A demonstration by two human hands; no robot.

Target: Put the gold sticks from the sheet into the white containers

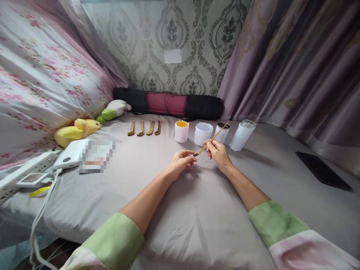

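A slim paintbrush [211, 138] slants between my hands, its handle up to the right and its dark tip down at my left fingertips. My right hand [219, 153] is closed around the handle. The fingers of my left hand [182, 162] are curled and pinched at the tip; whether they grip the tip or a small piece is hidden. Beyond my hands stand a white jar with yellow paint [181, 132], a wide pale cup [203, 135], a white jar with a dark inside [222, 132] and a taller, tilted-looking glass jar [242, 135] with a stick in it.
Several bent, golden-brown pieces [141, 129] lie in a row at the back left. A white power bank [70, 153], a power strip [26, 174] and cables are on the left. Plush toys [75, 131] lie behind them. A black phone [323, 170] rests on the right.
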